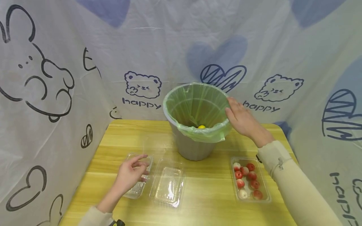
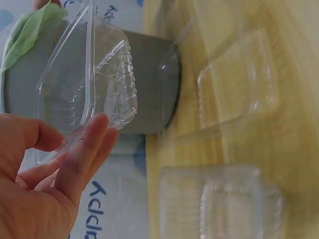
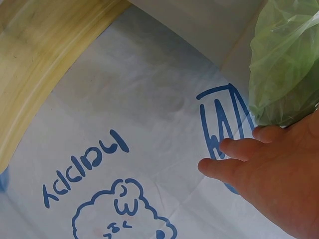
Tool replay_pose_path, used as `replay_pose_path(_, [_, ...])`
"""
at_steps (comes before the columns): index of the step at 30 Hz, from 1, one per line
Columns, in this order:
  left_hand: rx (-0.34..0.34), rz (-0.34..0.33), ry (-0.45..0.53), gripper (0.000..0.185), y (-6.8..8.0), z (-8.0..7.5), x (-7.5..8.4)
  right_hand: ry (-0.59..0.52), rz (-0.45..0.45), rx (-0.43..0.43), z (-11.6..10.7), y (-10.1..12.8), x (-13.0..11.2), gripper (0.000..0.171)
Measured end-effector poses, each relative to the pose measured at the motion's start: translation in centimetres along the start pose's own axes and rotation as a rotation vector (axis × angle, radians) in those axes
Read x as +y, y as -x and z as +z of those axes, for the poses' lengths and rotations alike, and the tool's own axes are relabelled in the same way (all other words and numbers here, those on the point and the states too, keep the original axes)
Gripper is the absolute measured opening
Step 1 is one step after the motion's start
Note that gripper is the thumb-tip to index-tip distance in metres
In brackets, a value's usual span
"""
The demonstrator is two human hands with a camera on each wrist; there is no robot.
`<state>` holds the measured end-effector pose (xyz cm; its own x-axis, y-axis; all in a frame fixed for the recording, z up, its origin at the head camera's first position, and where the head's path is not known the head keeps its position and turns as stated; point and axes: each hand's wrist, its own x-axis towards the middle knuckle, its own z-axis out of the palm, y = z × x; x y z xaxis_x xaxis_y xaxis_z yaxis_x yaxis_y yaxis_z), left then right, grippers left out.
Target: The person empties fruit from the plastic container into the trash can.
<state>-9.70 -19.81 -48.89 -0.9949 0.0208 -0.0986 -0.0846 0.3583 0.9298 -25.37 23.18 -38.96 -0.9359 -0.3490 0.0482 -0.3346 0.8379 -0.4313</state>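
Observation:
A grey bin (image 1: 192, 147) lined with a green bag (image 1: 198, 103) stands at the middle of the wooden table (image 1: 209, 207); a small yellow thing (image 1: 201, 126) lies inside it. My right hand (image 1: 240, 117) is open, its straight fingers at the right side of the bin's rim. The right wrist view shows that hand (image 3: 269, 174) just below the green bag (image 3: 289, 64). My left hand (image 1: 131, 172) pinches the raised lid of a clear clamshell box (image 1: 138, 185) at the front left. In the left wrist view the lid (image 2: 94, 84) runs between the thumb and fingers (image 2: 84, 149), with the bin (image 2: 149, 84) behind.
A second clear clamshell box (image 1: 168, 182) lies shut-side down beside the first. A clear tray (image 1: 264, 188) holding several small red and pale fruits (image 1: 247, 179) sits at the front right. Printed cloth walls (image 1: 70, 78) enclose the table on three sides.

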Motion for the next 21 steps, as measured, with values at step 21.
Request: replay_pose_path(21, [-0.293, 0.095, -0.016, 0.048, 1.2, 6.6, -1.4, 0.004, -0.006, 0.005, 0.0, -0.2, 0.1, 0.073])
